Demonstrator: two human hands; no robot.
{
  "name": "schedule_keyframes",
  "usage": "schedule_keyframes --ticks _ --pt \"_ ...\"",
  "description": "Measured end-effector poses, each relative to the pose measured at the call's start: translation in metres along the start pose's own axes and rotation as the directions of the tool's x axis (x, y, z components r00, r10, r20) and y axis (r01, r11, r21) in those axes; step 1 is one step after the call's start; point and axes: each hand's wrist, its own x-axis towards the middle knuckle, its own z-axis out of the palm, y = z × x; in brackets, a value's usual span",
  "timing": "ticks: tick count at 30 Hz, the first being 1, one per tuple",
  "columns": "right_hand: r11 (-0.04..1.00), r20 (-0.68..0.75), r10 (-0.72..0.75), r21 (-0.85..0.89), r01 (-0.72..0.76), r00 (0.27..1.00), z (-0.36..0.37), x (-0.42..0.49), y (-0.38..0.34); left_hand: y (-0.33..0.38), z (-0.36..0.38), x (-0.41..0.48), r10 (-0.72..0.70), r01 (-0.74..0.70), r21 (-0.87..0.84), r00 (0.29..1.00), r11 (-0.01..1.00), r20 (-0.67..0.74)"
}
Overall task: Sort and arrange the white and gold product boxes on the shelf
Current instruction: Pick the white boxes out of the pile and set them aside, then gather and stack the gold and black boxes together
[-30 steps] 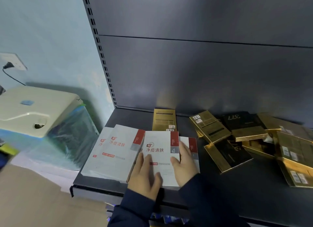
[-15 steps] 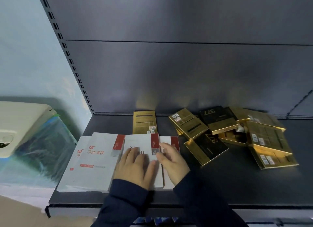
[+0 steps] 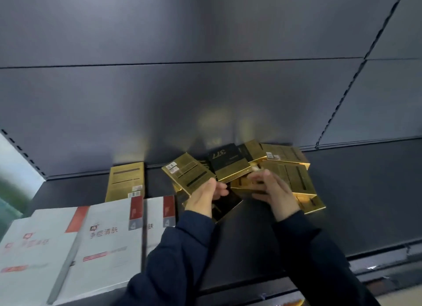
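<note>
Several white boxes (image 3: 107, 241) with red corner marks lie flat side by side at the front left of the dark shelf (image 3: 356, 205). One gold box (image 3: 126, 184) lies alone behind them. A loose heap of gold and black boxes (image 3: 285, 168) fills the middle back. My left hand (image 3: 204, 198) grips the near end of a tilted gold box (image 3: 188, 173) at the heap's left edge. My right hand (image 3: 274, 192) has its fingers curled on a gold box (image 3: 244, 184) low in the heap; the exact hold is blurred.
A grey back panel (image 3: 205, 100) closes the shelf behind the heap. A perforated upright (image 3: 21, 152) bounds the shelf at the left, another upright (image 3: 356, 77) slants at the right. Bare shelf surface stretches right of the heap. The shelf's front lip (image 3: 376, 260) runs at lower right.
Both hands left the white boxes and moved right and back onto the gold heap. My left hand took hold of the tilted gold box. The view swung right.
</note>
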Motion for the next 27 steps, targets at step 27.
schedule_keyframes --ticks 27 --pt "0.797 0.052 0.350 -0.542 -0.269 0.935 -0.146 0.164 0.034 0.012 0.171 0.053 0.278 -0.102 0.904 0.960 0.415 -0.019"
